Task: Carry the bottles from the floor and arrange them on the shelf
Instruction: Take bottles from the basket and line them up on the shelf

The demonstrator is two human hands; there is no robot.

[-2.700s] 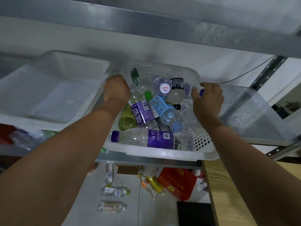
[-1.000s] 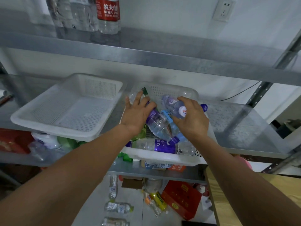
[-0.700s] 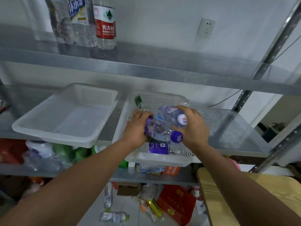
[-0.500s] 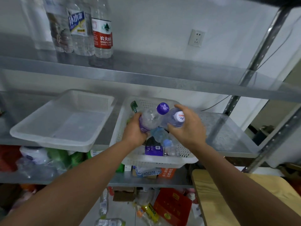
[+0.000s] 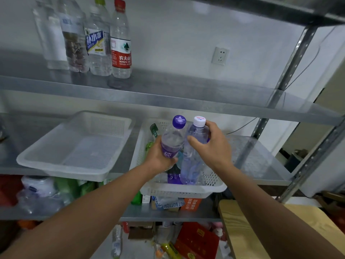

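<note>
My left hand (image 5: pixel 159 157) grips a clear bottle with a purple cap and purple label (image 5: pixel 172 137), held upright. My right hand (image 5: pixel 212 148) grips a bluish clear bottle with a white cap (image 5: pixel 194 146), also upright, right beside the first. Both are lifted above a white perforated basket (image 5: pixel 179 191) on the middle shelf, which still holds other bottles, mostly hidden behind my hands. On the upper metal shelf (image 5: pixel 168 96) several bottles stand in a row at the left, the rightmost with a red label (image 5: pixel 121 45).
An empty white basket (image 5: pixel 74 146) sits left of the full one. Bare upper-shelf surface stretches right of the standing bottles to the slotted upright (image 5: pixel 291 58). More bottles lie on the floor (image 5: pixel 116 242) below. A wooden table corner (image 5: pixel 240 230) is at lower right.
Both hands left the basket's rim, reached in, each took a bottle and raised them upright above the basket. My view tilted up, bringing the upper shelf into sight.
</note>
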